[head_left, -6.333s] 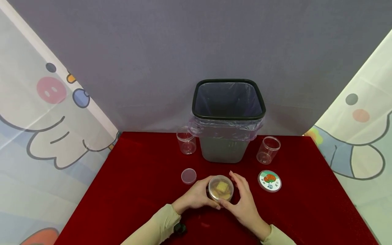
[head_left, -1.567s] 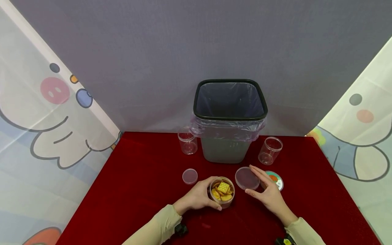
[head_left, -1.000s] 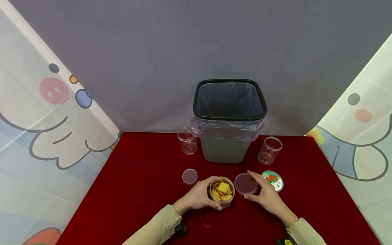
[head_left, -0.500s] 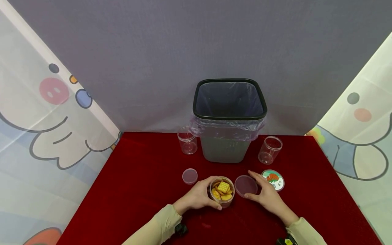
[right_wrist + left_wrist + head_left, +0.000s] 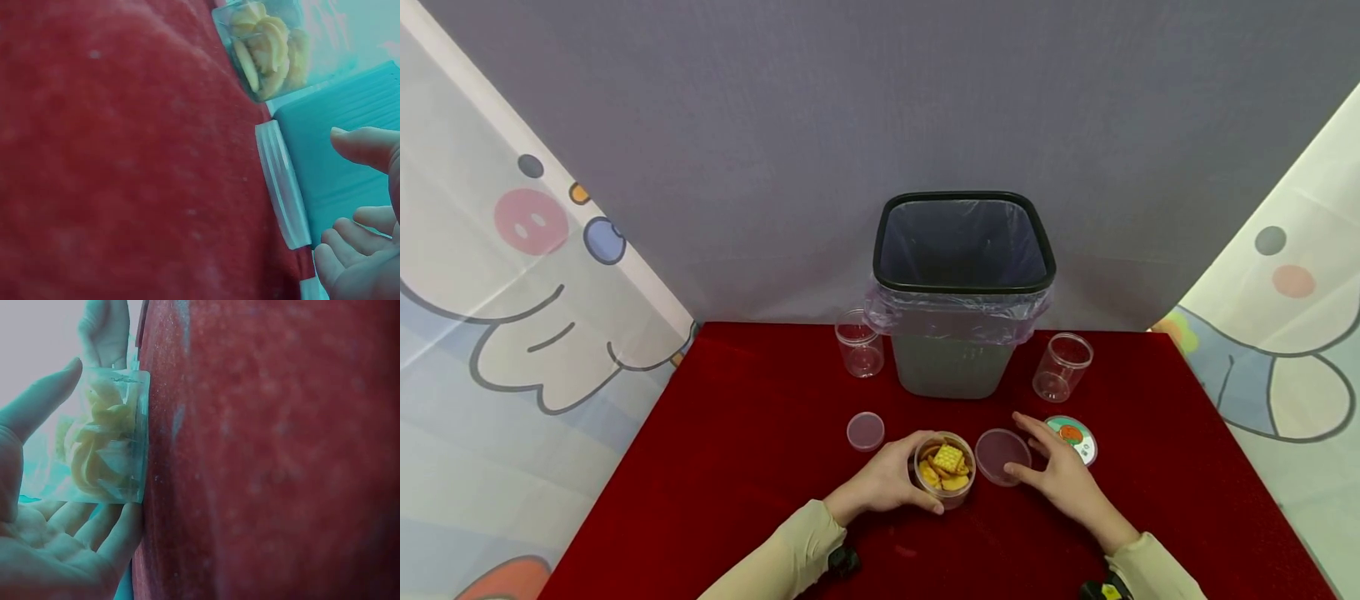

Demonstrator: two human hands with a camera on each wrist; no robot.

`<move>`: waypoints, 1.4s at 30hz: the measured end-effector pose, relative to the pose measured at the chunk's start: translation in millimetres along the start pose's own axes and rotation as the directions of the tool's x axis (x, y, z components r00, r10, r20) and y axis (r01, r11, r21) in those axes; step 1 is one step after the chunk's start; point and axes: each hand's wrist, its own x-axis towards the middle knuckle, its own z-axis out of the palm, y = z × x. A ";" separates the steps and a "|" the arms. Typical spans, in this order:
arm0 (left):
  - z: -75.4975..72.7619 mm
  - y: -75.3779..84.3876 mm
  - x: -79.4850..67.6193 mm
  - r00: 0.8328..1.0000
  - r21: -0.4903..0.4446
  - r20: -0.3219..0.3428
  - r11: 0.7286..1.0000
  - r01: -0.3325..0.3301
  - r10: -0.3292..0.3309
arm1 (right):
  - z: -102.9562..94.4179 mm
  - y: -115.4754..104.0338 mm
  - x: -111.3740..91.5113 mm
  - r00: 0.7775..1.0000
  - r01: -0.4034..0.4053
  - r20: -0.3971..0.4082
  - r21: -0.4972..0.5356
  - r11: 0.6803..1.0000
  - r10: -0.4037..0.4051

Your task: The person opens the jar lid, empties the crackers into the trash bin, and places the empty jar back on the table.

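Observation:
My left hand (image 5: 886, 477) grips a clear plastic jar (image 5: 949, 497) upright on the red table, thumb at the near side and fingers round the far side. Inside the open jar lie yellow crackers (image 5: 947, 458), also visible through its wall in the left wrist view. Just right of the jar, a clear round lid (image 5: 1002, 457) lies flat on the cloth. My right hand (image 5: 1063, 479) hovers at the lid's right edge, fingers spread. A gap shows between its fingertips and the lid (image 5: 282, 184) in the right wrist view.
A grey bin (image 5: 951, 367) with a black rim and plastic liner stands behind. Empty clear jars stand on either side of it, one left (image 5: 861, 357) and one right (image 5: 1062, 367). A small lid (image 5: 866, 432) lies left, and a printed lid (image 5: 1078, 440) sits partly behind my right hand.
The lid, on the jar at first, has come off and been set down right of it. My right hand has let go and drawn slightly right. My left hand has stayed on the jar.

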 end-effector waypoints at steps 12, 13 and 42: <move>-1.4 0.7 -0.6 1.000 0.001 -0.001 1.000 -0.013 0.013 | -22.2 -8.1 9.4 0.998 0.019 -0.051 -0.034 0.999 -0.020; -1.4 0.6 -0.6 1.000 -0.001 0.001 1.000 -0.012 0.012 | -25.1 -9.5 10.6 0.998 0.021 -0.061 -0.030 0.999 -0.022; 0.5 0.7 -0.4 1.000 0.004 -0.004 1.000 0.007 -0.007 | -118.4 -113.0 66.5 0.962 0.118 -0.226 -0.168 0.979 -0.154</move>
